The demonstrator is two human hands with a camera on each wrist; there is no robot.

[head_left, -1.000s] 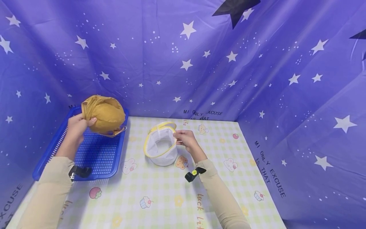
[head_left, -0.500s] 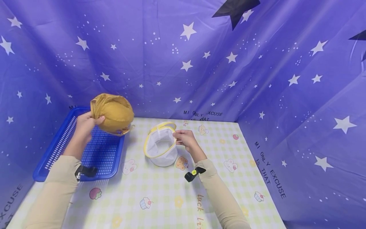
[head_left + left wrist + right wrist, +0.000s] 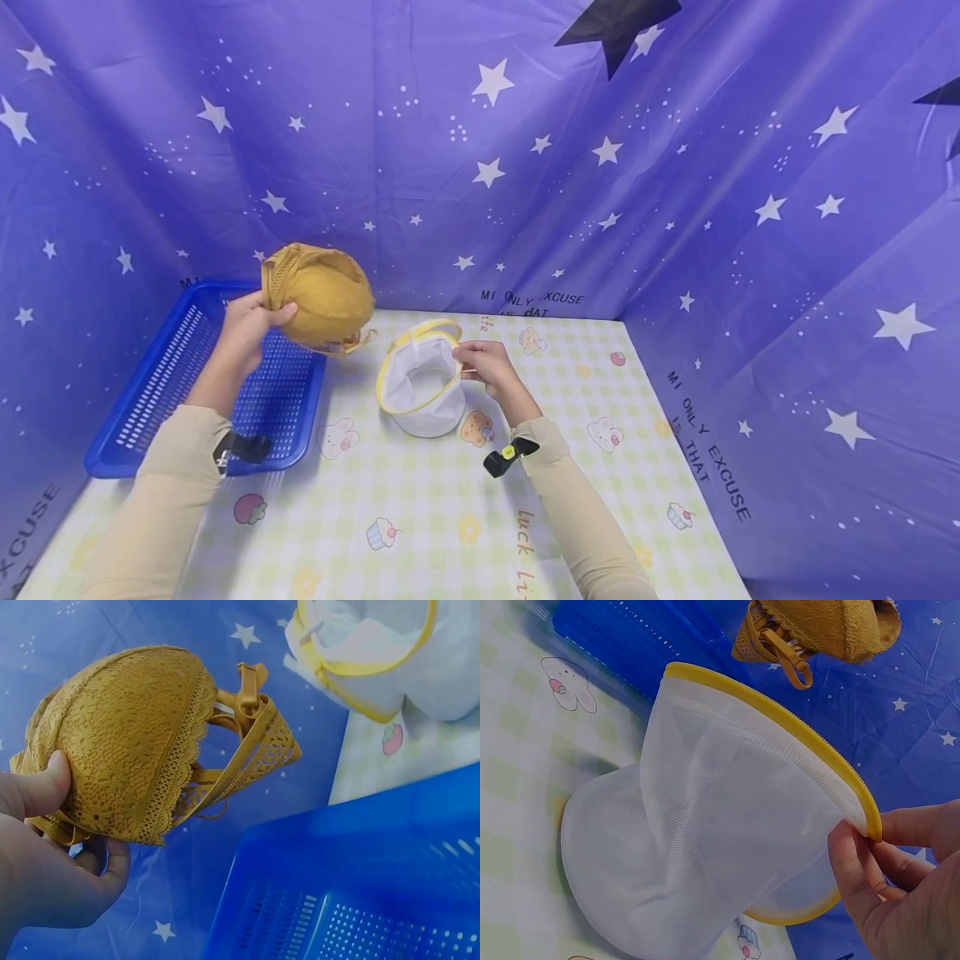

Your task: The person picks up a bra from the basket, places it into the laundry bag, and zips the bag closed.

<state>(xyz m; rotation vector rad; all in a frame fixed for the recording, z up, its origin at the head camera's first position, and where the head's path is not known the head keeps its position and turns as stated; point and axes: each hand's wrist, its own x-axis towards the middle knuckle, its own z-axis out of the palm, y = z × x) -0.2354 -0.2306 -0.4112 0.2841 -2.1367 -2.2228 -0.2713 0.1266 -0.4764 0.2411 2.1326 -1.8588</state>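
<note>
My left hand (image 3: 250,327) grips a folded mustard-yellow bra (image 3: 321,298) by one side, above the right part of the blue basket. In the left wrist view the bra (image 3: 135,735) shows a lace cup, a scalloped edge and dangling straps, with the thumb across the cup. A white mesh laundry bag (image 3: 429,415) with a yellow zipper rim stands on the table, its mouth gaping and its lid tilted back. My right hand (image 3: 491,365) pinches the right side of that rim; the right wrist view shows the mesh bag (image 3: 727,780) pulled taut toward the fingertips.
A blue perforated plastic basket (image 3: 303,442) stands at the left of the table. The tablecloth (image 3: 570,517) is pale green check with cartoon prints. A purple star-patterned curtain (image 3: 420,150) rises behind and at both sides.
My left hand has carried the bra to the right, from over the basket toward the mesh bag. My right hand and the bag have stayed in place.
</note>
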